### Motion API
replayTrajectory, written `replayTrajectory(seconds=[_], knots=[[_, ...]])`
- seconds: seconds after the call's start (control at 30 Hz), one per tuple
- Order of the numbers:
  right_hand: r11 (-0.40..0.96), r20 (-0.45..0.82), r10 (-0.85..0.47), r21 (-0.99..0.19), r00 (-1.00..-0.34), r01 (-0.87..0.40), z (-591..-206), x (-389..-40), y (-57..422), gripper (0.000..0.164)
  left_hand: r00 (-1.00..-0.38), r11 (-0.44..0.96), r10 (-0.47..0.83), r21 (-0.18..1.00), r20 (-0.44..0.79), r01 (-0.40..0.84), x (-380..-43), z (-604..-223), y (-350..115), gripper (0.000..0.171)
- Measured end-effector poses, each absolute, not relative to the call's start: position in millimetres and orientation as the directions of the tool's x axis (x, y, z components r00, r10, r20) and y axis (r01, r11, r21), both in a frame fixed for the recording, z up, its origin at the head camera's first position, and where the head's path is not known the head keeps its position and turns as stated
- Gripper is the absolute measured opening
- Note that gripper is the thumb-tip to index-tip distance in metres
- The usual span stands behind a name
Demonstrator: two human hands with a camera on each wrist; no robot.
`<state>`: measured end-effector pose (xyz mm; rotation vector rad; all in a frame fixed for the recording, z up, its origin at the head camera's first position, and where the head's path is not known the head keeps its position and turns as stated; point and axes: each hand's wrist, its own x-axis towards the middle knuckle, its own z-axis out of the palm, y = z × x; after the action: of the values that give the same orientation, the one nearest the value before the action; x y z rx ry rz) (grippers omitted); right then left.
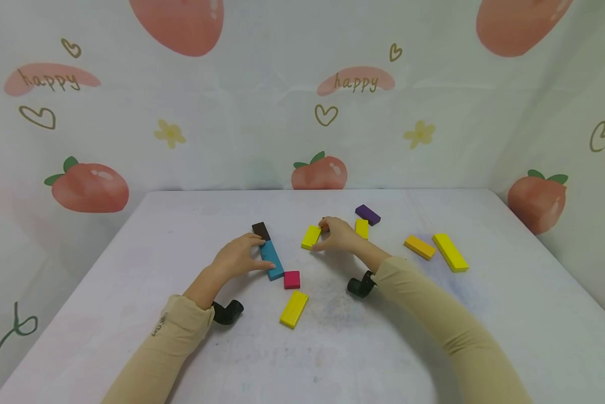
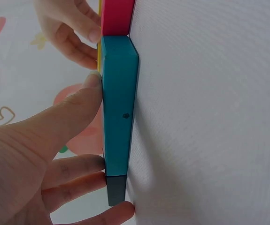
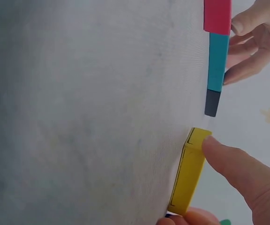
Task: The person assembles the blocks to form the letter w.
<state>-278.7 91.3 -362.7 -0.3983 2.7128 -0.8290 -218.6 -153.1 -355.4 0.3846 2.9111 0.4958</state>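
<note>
In the head view my left hand [image 1: 237,258] spans a blue block [image 1: 272,260], its thumb and fingers spread and touching the upper face. A dark block [image 1: 261,231] abuts the blue one's far end, and a red square block [image 1: 292,279] sits at its near corner. My right hand [image 1: 340,235] pinches a yellow block [image 1: 310,237] between thumb and fingers. The right wrist view has the thumb at one end of that yellow block [image 3: 187,173] and fingertips at the other, partly cut off by the frame.
Another yellow block [image 1: 294,310] lies nearer me. Beyond the right hand are a partly hidden yellow block [image 1: 361,228] and a purple block [image 1: 367,214]. An orange block [image 1: 420,247] and a long yellow block [image 1: 450,252] lie farther right. A patterned cloth [image 1: 262,112] hangs behind the table.
</note>
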Motion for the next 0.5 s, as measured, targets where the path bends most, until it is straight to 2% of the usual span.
replayTrajectory(seconds=[0.5], knots=[[0.824,-0.189,-0.306,-0.544,-0.933,-0.161,-361.9,-280.3,88.3,0.063,-0.954,0.916,0.274,0.334,-0.122,0.22,-219.5,-356.1,-152.6,0.069]])
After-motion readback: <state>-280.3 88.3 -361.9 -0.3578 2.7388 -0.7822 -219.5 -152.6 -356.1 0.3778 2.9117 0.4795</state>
